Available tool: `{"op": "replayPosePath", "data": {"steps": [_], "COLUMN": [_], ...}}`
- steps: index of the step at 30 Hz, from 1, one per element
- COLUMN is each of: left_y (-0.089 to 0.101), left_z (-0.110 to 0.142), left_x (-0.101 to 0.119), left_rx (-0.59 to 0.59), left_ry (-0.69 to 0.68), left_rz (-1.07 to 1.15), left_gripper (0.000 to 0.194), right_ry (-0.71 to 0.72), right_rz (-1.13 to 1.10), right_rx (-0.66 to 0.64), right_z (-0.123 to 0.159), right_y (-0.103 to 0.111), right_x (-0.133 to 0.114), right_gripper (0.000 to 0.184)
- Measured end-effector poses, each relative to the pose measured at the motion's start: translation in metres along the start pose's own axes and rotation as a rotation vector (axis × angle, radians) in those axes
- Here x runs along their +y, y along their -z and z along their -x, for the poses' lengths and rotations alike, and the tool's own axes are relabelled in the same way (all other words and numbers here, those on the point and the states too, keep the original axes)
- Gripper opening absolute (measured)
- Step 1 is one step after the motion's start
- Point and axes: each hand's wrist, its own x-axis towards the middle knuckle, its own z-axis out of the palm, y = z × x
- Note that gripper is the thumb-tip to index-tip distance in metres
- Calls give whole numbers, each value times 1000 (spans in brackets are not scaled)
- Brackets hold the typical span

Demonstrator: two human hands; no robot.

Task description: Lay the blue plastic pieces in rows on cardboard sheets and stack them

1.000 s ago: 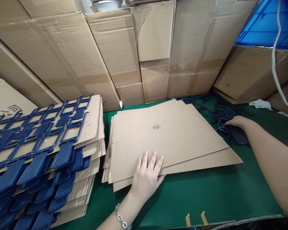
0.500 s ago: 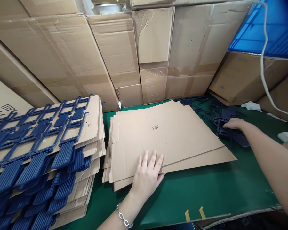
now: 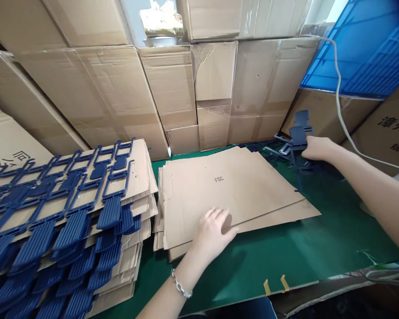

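Note:
My right hand [image 3: 319,149] is closed around several dark blue plastic parts [image 3: 298,135], lifted above the far right of the table; how many it grips is hard to make out. More dark plastic pieces [image 3: 269,153] lie behind the cardboard, close to that hand. In the middle is a pile of flat cardboard sheets [image 3: 202,186], the top one printed "FSC". Over its front edge is my left hand [image 3: 214,228], fingers loosely bent and thumb apart, holding nothing. On the left, blue plastic frames with ribbed paddles [image 3: 109,212] lie in rows on stacked cardboard layers [image 3: 141,177].
Cardboard boxes [image 3: 166,84] form a wall behind the green table [image 3: 252,266]. A blue plastic crate [image 3: 359,53] sits on a box at the upper right. A white cable [image 3: 339,93] hangs down there. Yellow tape strips [image 3: 285,283] mark the front edge.
My right hand has raised blue plastic parts off the table. My left hand's fingers, earlier flat on the cardboard, are now more bent. The view has tilted up.

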Motion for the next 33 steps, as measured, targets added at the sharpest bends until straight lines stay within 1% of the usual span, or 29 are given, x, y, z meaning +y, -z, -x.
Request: {"op": "replayPosePath", "data": {"steps": [2,3,5,6,7,8,9,11,12,13,14,16,18,20,22,24,26,27,28,29,30,31,33], "left_y": [7,9,10,9,7,5,2,-2,-3,-5,-5,-6,-7,-7,-8,-8,-7,-7,-6,-5,-5,-4,-4], "left_z": [-14,-22,-39,-46,-52,-57,-60,-61,-60,-59,-57,-54,-53,-54,-56,-56,-56,-55,-55,-54,-54,-53,-53], "left_x": [3,4,7,8,8,8,7,3,1,0,-1,-1,1,2,1,-1,-3,-4,-4,-4,-4,-4,-4], "left_rx": [-18,-6,35,60,82,105,130,178,197,210,215,225,250,282,301,319,324,320,312,302,294,291,298], "left_ry": [84,123,188,219,227,236,244,280,310,338,361,387,401,434,482,537,601,636,668,697,718,732,754], "left_rz": [429,671,1148,1351,1447,1522,1554,1586,1602,1614,1624,1645,1665,1680,1689,1688,1673,1660,1647,1636,1626,1620,1612], "left_gripper": [64,70,75,73,68,61,55,45,41,38,36,36,41,39,31,22,19,22,26,30,32,33,33], "right_ry": [117,184,367,456,544,622,661,632,583,525,471,386,347,368,448,550,618,622,596,540,452,339,87], "right_rz": [-27,-60,-171,-234,-288,-385,-467,-636,-707,-764,-805,-832,-822,-822,-841,-866,-891,-915,-940,-957,-948,-905,-675], "right_rx": [-42,-70,-148,-195,-256,-348,-434,-586,-625,-631,-602,-494,-405,-391,-463,-613,-745,-771,-750,-686,-576,-422,-112], "right_z": [20,32,59,74,87,99,109,122,125,126,124,120,116,116,119,121,116,109,98,84,66,47,4], "right_y": [13,17,16,13,7,-1,-10,-28,-36,-44,-50,-59,-63,-62,-58,-50,-42,-39,-37,-37,-39,-43,-55], "right_x": [-37,-58,-99,-118,-136,-152,-165,-184,-190,-195,-198,-202,-206,-207,-206,-200,-188,-179,-168,-156,-141,-125,-87], "right_gripper": [37,35,30,31,30,29,30,36,39,42,45,50,53,52,53,61,72,73,71,64,55,47,40]}}
